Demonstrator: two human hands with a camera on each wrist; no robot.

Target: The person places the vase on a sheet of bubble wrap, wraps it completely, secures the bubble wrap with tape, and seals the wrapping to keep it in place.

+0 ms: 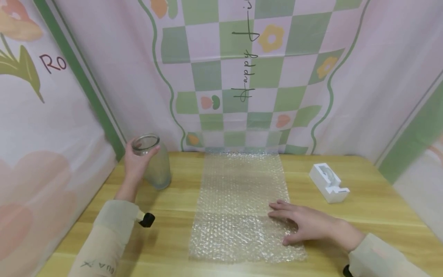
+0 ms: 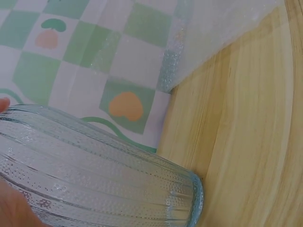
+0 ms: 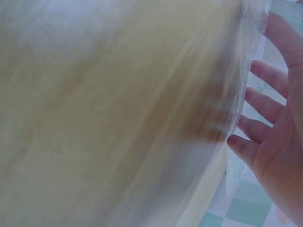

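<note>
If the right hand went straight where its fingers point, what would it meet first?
The right hand would first brush the bubble wrap it reaches over; beyond, perhaps the glass jar, though depth is unclear.

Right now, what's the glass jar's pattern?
The glass jar has ribs and dots, clearest in left wrist view.

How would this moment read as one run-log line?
left hand: grips glass jar near rim | right hand: touches bubble wrap | tape dispenser: right of bubble wrap, untouched
</note>
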